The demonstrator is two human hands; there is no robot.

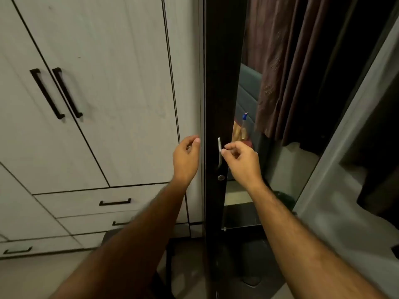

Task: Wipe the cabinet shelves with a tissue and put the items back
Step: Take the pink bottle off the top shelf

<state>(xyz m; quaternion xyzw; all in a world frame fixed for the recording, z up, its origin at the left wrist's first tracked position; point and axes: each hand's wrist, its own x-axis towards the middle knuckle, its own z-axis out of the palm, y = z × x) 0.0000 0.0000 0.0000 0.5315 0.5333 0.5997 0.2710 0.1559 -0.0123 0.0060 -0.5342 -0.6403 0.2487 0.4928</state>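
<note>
Two bare forearms reach up from 6 o'clock toward the middle of the view. The left hand (186, 155) is at centre, fingers curled, its fingertips at the edge of a pale panel; it may pinch something thin, but that cannot be told for sure. Just to its right, at 3 o'clock from it, the right hand (241, 159) has its fingers curled, thumb and forefinger close together, right at the silver handle (219, 153) of a narrow dark cabinet door (222, 83); whether it truly grips the handle is not clear. A small keyhole (221, 177) sits just below the handle, toward 6 o'clock.

Beyond the door, toward 2 o'clock, a mirror or opening shows a bottle with a blue cap (245, 124). Farther off, a brown curtain (287, 72) hangs at 1 o'clock, and a white wardrobe (97, 93) with black handles fills 9 to 11 o'clock.

No tissue or shelf is in sight. The step seems to be working the cabinet door; next likely calls for a firm hold on the handle.
</note>
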